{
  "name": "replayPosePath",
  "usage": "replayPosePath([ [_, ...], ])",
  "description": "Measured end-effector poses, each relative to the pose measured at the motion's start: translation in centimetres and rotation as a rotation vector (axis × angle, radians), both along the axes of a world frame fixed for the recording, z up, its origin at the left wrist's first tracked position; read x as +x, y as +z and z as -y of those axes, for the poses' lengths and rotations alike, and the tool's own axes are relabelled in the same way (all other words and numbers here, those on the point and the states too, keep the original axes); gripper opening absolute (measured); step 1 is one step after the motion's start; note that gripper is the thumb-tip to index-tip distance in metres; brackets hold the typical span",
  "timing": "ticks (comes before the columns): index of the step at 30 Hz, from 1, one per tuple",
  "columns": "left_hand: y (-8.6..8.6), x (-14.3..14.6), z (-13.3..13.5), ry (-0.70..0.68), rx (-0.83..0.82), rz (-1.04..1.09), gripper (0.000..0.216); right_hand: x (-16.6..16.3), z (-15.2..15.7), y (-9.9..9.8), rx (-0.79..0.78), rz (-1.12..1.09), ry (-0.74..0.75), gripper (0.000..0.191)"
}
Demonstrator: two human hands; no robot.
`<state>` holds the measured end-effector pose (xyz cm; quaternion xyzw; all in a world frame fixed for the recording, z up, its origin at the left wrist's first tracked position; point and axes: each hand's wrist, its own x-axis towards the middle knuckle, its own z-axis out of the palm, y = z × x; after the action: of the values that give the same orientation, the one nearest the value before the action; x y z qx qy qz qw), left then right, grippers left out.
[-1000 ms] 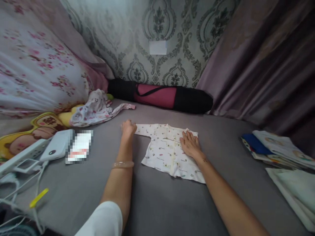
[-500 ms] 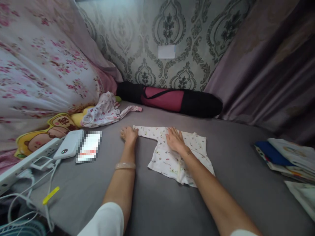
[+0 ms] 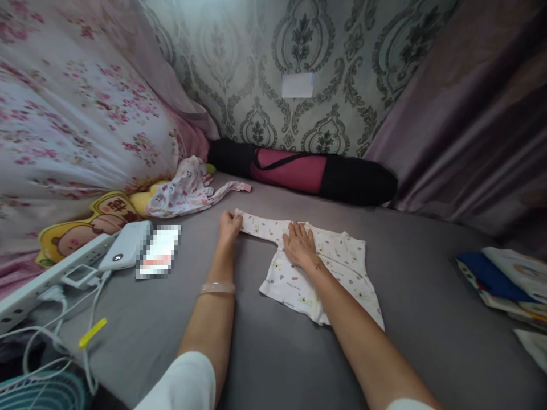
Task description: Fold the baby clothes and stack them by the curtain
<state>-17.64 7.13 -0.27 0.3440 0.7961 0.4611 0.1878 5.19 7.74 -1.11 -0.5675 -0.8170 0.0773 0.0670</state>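
Note:
A small white baby shirt [image 3: 342, 259] with a scattered print lies spread on the grey bed sheet [image 3: 273, 364]. Its left sleeve [image 3: 260, 226] stretches out toward the left. My left hand [image 3: 231, 224] is closed on the cuff end of that sleeve, fingers pinched together. On the shirt's upper left part, near the shoulder, my right hand [image 3: 299, 245] rests palm down with its fingers stretched out. The right sleeve is not seen stretched out; that side of the shirt ends in a straight edge.
A black and magenta long bag [image 3: 290, 171] lies along the wall. Crumpled printed clothing [image 3: 183, 191], a yellow cushion [image 3: 89, 228], a power bank [image 3: 128, 245] and a power strip [image 3: 55, 279] with cables are at left. Folded clothes [image 3: 499, 279] lie at right.
My left hand has turned and closed on the sleeve's cuff, and the sleeve now slants slightly upward at its end. My right hand stays flat on the shirt. The view has shifted slightly.

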Motion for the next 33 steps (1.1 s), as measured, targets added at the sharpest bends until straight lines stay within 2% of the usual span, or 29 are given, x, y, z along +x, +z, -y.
replayPosePath([
  [4,0.3,0.0,-0.2,0.067,0.13,0.387,0.032,-0.1,-0.1,-0.2,0.008,0.019,-0.004,0.061],
  [7,0.5,-0.1,-0.2,0.098,0.184,0.618,0.031,-0.1,-0.2,-0.3,0.004,0.038,-0.004,0.061],
  [11,0.6,-0.4,-0.2,0.116,0.21,0.652,0.022,-0.2,-0.3,-0.3,-0.002,0.045,-0.008,0.062],
  [16,0.7,-0.4,0.2,0.133,0.236,0.645,0.03,-0.4,-0.2,-0.3,-0.019,0.035,-0.011,0.061],
  [20,2.0,0.7,0.3,0.096,0.27,0.586,0.034,-0.1,-0.5,0.1,-0.057,-0.059,0.01,0.061],
  [24,4.1,3.1,0.2,-0.03,0.358,0.515,0.034,1.5,-1.5,1.4,-0.156,-0.434,-0.009,0.059],
  [27,5.5,5.5,0.0,-0.173,0.414,0.491,0.035,3.7,-2.0,2.9,-0.203,-0.814,-0.187,0.053],
  [30,6.2,8.2,-0.1,-0.349,0.476,0.485,0.039,6.1,-1.4,4.2,-0.426,-1.18,-0.366,0.049],
  [33,6.0,11.2,-0.1,-0.543,0.515,0.48,0.042,8.1,0.0,5.0,-0.664,-1.429,-0.452,0.046],
])
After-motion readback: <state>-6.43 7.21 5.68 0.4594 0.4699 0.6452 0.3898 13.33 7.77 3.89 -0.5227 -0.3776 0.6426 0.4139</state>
